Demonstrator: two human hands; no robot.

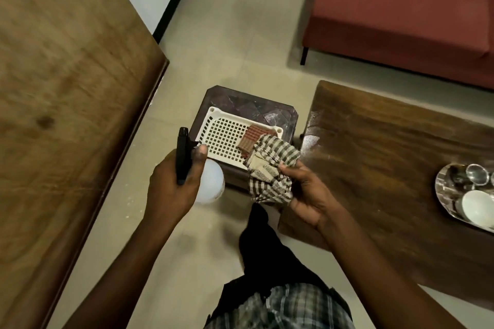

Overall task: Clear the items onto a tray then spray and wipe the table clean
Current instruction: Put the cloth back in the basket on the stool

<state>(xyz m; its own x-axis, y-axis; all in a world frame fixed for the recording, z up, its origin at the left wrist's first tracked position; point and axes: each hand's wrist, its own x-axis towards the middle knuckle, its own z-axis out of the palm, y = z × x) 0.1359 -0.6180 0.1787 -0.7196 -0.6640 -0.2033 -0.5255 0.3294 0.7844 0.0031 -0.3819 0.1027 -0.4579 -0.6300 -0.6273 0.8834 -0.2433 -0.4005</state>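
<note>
My left hand [176, 181] grips a spray bottle [211, 181] by its black trigger head; its translucent white body hangs below my fingers. My right hand [304, 192] holds a bunched checked cloth [270, 165] over the near corner of a dark stool. On that stool lies a white perforated tray [224, 141] with a folded reddish cloth [251, 139] in its right end. The dark wooden table [387, 168] stretches to the right. A steel tray [443, 189] at its far right edge carries a white bowl [478, 207] and small steel cups [474, 172].
A large light wooden surface [66, 88] fills the left side. A red sofa [401, 8] stands at the back right. The small dark stool [248, 107] sits between the two tables on the tiled floor [240, 35]. My dark-trousered legs are below.
</note>
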